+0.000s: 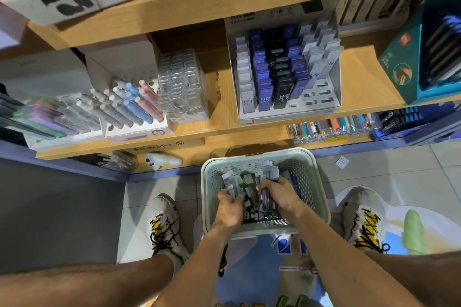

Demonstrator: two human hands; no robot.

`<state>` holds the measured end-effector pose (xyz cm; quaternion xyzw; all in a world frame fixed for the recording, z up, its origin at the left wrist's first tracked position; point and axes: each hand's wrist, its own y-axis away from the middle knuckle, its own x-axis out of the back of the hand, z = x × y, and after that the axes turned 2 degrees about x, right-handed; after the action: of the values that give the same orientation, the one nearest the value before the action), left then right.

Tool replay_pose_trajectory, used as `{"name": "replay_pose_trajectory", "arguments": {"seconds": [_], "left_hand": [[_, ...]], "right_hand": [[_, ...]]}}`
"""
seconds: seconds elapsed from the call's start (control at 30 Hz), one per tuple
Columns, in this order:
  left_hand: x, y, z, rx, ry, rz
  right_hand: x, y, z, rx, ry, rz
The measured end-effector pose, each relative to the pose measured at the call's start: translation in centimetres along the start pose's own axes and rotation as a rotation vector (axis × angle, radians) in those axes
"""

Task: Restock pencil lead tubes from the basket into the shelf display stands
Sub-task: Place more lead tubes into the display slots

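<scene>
A pale green perforated basket (316,182) stands on the floor between my feet, holding a heap of lead tubes (249,180) in grey, white, blue and dark green. Both hands are inside it. My left hand (230,208) grips a few grey tubes at the left of the heap. My right hand (280,195) holds an upright bundle of grey and blue tubes (268,168). On the shelf above sits the white display stand (324,104) with rows of white, blue, black and grey HB tubes; its front right slots show empty.
Left on the same shelf stand a clear box of small cases (183,85) and a pen display (132,104). A teal box (404,67) sits at the right. A white price gun (162,161) lies on the lower ledge. My shoes (164,224) flank the basket.
</scene>
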<state>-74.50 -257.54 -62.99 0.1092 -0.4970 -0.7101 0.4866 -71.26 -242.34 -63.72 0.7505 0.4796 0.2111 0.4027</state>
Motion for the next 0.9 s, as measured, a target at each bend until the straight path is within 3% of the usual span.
{"name": "replay_pose_trajectory", "arguments": {"seconds": [0.17, 0.37, 0.57, 0.67, 0.9], "left_hand": [[-1.2, 2.3, 2.0, 0.033, 0.301, -0.162], [-1.3, 5.0, 3.5, 0.07, 0.392, -0.226], [1.1, 10.7, 5.4, -0.112, 0.222, -0.4], [2.9, 13.9, 6.0, -0.244, 0.295, -0.423], [7.9, 21.5, 10.5, -0.488, 0.325, -0.289]], "right_hand": [[-0.7, 2.3, -1.4, -0.025, -0.116, -0.08], [-1.4, 6.2, -3.0, 0.004, -0.185, -0.107], [-2.5, 11.3, -4.3, 0.136, -0.152, -0.074], [-3.1, 15.5, -5.9, 0.254, -0.06, -0.15], [-3.9, 26.6, -13.8, 0.442, 0.111, -0.397]]}}
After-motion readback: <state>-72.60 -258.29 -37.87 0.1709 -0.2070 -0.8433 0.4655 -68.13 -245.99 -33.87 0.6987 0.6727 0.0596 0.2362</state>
